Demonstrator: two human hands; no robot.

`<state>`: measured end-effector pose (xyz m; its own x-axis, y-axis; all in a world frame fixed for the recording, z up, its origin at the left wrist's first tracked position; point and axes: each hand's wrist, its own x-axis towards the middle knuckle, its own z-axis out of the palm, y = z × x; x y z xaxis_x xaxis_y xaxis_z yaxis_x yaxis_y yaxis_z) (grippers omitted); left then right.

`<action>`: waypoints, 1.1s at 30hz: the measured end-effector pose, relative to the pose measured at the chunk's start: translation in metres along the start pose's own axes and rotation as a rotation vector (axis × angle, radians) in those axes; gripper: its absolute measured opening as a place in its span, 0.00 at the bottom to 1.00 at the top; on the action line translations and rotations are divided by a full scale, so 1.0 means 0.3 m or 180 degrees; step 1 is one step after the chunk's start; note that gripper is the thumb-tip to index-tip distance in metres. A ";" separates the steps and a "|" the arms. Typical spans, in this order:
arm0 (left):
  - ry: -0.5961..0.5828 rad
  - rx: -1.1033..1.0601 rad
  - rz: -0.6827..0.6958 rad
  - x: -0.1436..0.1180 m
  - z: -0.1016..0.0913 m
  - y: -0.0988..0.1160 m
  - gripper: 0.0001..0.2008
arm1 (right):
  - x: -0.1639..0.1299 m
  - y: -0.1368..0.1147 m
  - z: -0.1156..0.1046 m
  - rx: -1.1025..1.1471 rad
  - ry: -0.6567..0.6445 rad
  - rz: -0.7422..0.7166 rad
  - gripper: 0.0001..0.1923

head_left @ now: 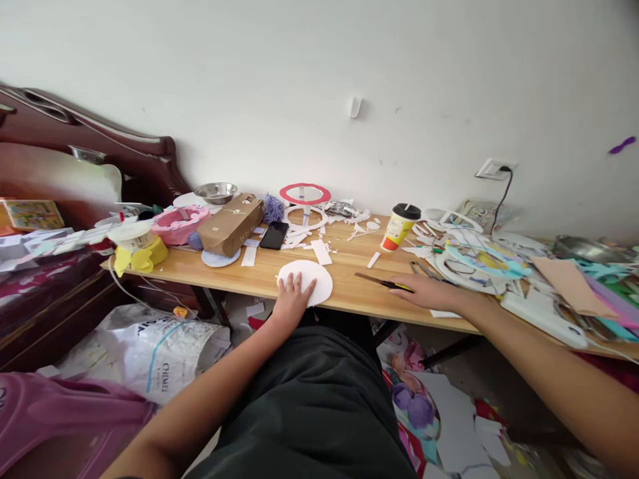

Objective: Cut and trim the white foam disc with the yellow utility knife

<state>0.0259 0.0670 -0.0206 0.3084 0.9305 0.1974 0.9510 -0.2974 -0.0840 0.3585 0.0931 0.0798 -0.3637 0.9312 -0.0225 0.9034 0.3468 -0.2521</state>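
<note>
A white foam-like disc lies flat at the table's front edge. My left hand rests on its left part, fingers spread and pressing down. To the right, my right hand is closed over the black and yellow handle of a utility knife. Its long thin blade points left toward the disc and lies low over the wood, apart from the disc. Part of the handle is hidden under my fingers.
A paper cup with a black lid, a phone, a brown box and a red-topped ring stand stand behind. White scraps litter the wooden table. Cut pieces and a white glue gun crowd the right.
</note>
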 end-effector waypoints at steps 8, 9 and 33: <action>0.0143 -0.0212 -0.0456 0.024 -0.043 0.085 0.38 | -0.048 -0.232 0.210 0.0605 0.0189 0.0450 0.16; 0.0131 -0.0189 -0.0495 0.033 -0.043 0.087 0.37 | -0.035 -0.263 0.238 0.0598 0.0217 0.0550 0.16; 0.0085 -0.0337 0.0809 -0.001 -0.005 -0.112 0.32 | -0.020 -0.425 0.304 0.0355 0.0329 0.0728 0.26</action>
<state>-0.0060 0.0762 -0.0164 0.5365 0.8177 0.2089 0.8394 -0.5426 -0.0318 0.2247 0.0331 0.0241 -0.1227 0.9924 0.0063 0.9268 0.1169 -0.3569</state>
